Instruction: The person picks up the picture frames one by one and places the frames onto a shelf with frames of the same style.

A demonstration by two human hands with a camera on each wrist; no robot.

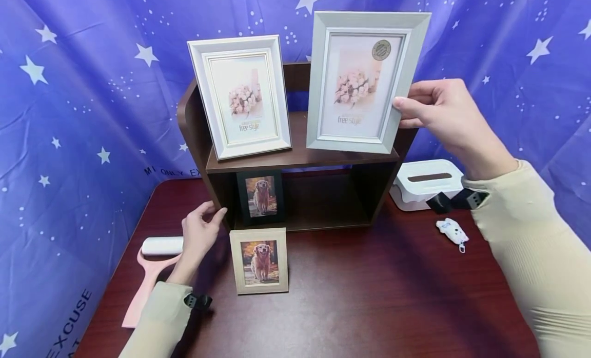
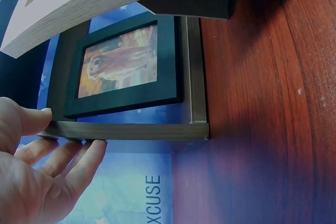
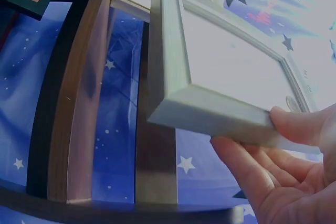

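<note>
So the right hand (image 1: pixel 436 109) is sitting at about 2 o'clock in the head view, and its fingers are grasping a pale grey-green picture frame (image 1: pixel 355 86) by the side edge, thumb lying on the front and the other fingers wrapping behind. That frame is standing out at 1 o'clock, showing a bouquet print marked "free style" and hanging in front of the upper tier of a dark brown wooden desk shelf (image 1: pixel 300 160) — can't tell whether its bottom edge is touching the board

The left hand (image 1: pixel 201 230) is resting at 8 o'clock, thumb and fingers pinching the shelf's side panel between them. A white picture frame (image 1: pixel 247 96) with a similar bouquet print is leaning back on the upper tier at 11 o'clock. Just below, a black picture frame (image 1: pixel 261 196) with a golden retriever photo is standing in the lower compartment, and a beige picture frame (image 1: pixel 258 263) with the same sort of dog photo is standing on the reddish-brown table (image 1: pixel 369 296) at 7 o'clock

Farther out, a pink-handled lint roller (image 1: pixel 150 273) is lying at 8 o'clock — while a white tissue box (image 1: pixel 422 191) is sitting at 3, with a small white plush keychain (image 1: pixel 452 230) lying near it, closer to 4
</note>
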